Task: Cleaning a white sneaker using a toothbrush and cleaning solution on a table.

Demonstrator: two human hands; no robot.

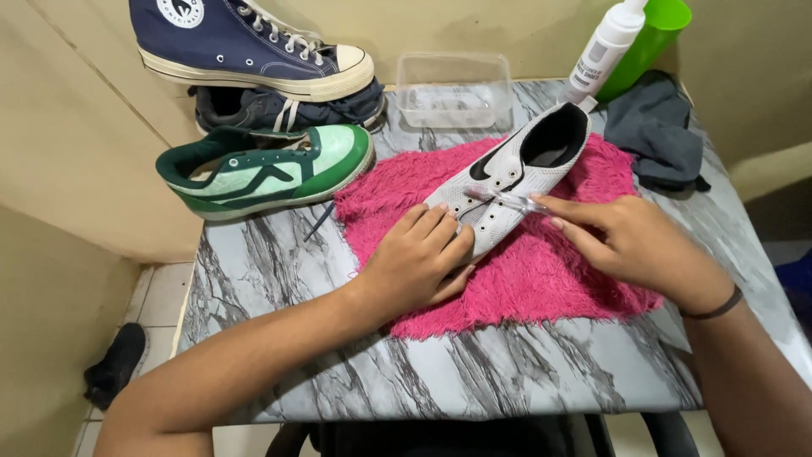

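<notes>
A grey-veined marble table [507,372] stands against beige walls [68,127] on tiled floor [156,296].

A green sneaker [266,169] is set at the marble-patterned table's [474,372] far left corner, with a navy high-top [245,42] stacked on a dark shoe [288,110] behind it. Along the far edge a clear plastic tub [454,89], a white pump bottle [602,51] and a green cup [651,34] are seen, and a grey cloth [660,131] is laid at the far right corner.
</notes>
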